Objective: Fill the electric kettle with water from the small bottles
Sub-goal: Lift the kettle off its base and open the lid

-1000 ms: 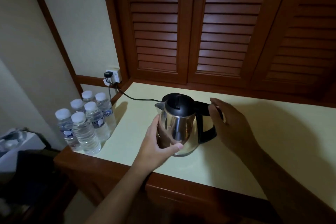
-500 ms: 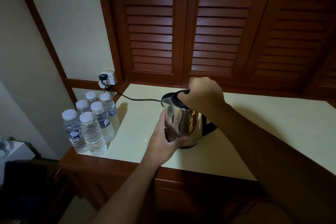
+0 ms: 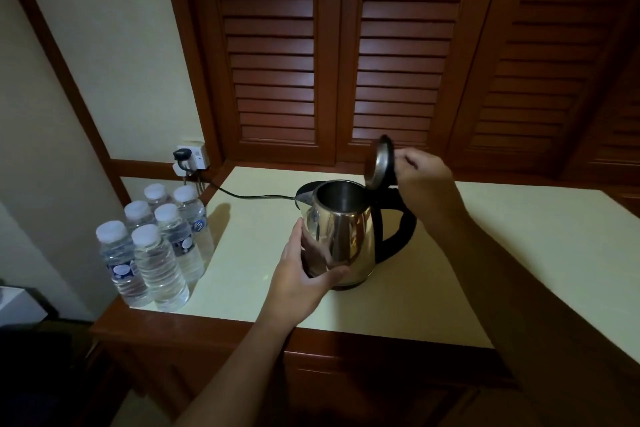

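Kettle: shiny stainless-steel electric kettle with black handle and spout (image 3: 341, 236), upright near the front middle of the pale yellow surface (image 3: 519, 253), mouth open and interior dark; no water visible inside.
Lid: round hinged metal lid with black rim (image 3: 381, 163), swung up to near vertical behind the mouth.
Left hand (image 3: 301, 284): wrapped round the lower steel wall, thumb in front, steadying the body.
Right hand (image 3: 424, 180): fingers (image 3: 403, 158) curled against the raised lid's edge, holding it back.
Bottles: six small clear plastic water bottles with white caps (image 3: 156, 243), clustered at the surface's left end, well apart from the kettle, all capped.
Cord: thin black cord (image 3: 249, 197) running from the kettle's far side to the white wall socket (image 3: 190, 158).
Handling, kettle: probably light while empty, rigid, polished wall likely slippery; black handle the surer hold.
Handling, bottles: thin walls likely to give under a squeeze; best gripped mid-body, cap twisted off with the other hand.
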`<move>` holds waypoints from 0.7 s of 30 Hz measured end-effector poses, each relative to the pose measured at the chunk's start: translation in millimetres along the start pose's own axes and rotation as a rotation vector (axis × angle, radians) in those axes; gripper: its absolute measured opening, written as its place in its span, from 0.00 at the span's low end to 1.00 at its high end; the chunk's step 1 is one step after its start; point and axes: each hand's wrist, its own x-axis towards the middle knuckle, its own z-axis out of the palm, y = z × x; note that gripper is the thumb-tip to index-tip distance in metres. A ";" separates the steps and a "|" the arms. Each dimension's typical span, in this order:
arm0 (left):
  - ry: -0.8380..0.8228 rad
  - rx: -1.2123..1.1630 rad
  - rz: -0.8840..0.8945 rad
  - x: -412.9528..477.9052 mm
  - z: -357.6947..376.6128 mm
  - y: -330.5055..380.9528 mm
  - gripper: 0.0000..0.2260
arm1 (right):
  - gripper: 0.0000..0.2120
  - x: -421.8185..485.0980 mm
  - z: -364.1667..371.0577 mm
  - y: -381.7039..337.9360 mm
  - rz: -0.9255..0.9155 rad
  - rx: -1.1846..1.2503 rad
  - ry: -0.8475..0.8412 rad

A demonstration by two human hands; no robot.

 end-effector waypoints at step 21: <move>0.160 0.082 0.017 -6.7 3.1 5.9 0.34 | 0.16 -119.2 73.0 82.2 -0.125 0.063 0.093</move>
